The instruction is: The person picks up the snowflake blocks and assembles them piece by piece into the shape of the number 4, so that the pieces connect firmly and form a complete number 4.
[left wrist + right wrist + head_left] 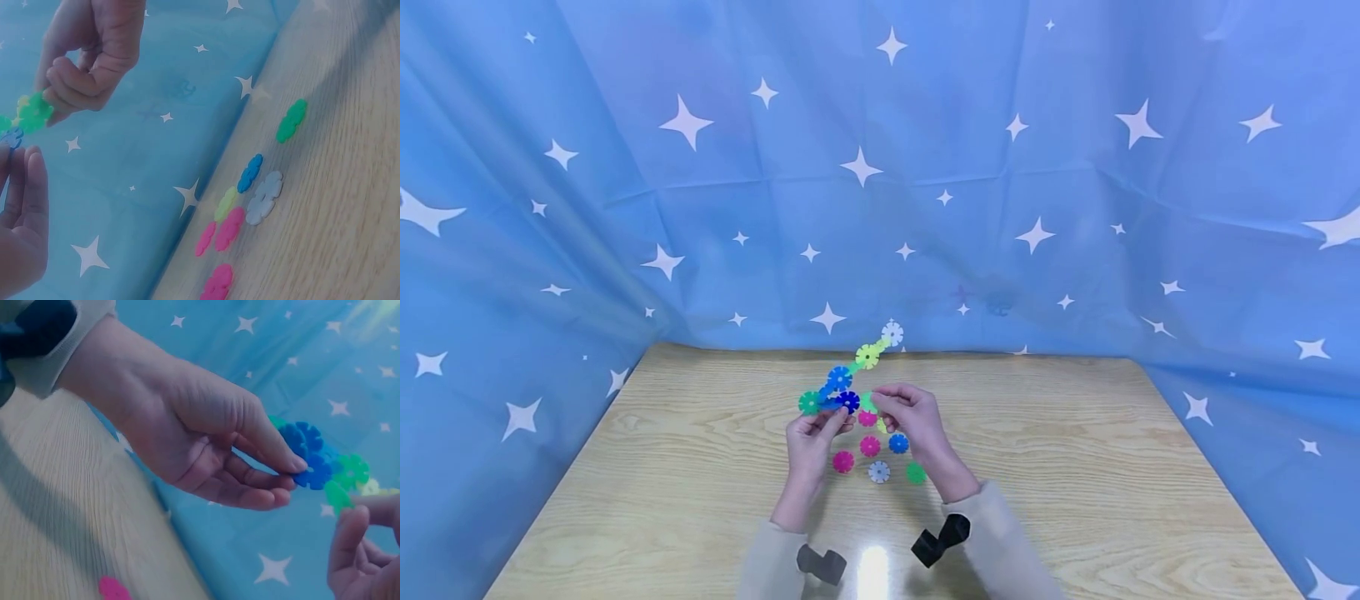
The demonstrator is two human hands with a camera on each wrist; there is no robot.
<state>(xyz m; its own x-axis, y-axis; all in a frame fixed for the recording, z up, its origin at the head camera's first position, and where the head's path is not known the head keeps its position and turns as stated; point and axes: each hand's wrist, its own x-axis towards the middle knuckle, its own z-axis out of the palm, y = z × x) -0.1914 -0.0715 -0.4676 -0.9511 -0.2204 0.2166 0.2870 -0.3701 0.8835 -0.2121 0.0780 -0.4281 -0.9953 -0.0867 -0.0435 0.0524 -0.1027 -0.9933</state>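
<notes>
My left hand (808, 450) pinches a dark blue snowflake disc (848, 402) between thumb and fingers. It belongs to a chain of interlocking notched discs, with a green disc (809, 403) at the left. From a blue disc (839, 378) the chain slants up through a yellow disc (867, 357) to a white disc (892, 334). Between thumb and forefinger, my right hand (921, 421) holds a light green disc (338, 497) close beside the dark blue one. The right wrist view cannot settle whether those two touch. Both hands are raised above the table.
Loose discs lie on the wooden table (1037, 467) below the hands: several pink, including one nearest the left forearm (843, 462), plus a white disc (878, 472), a blue disc (898, 443), a green disc (916, 472) and a yellow-green one. A blue star-patterned curtain (970, 217) hangs behind.
</notes>
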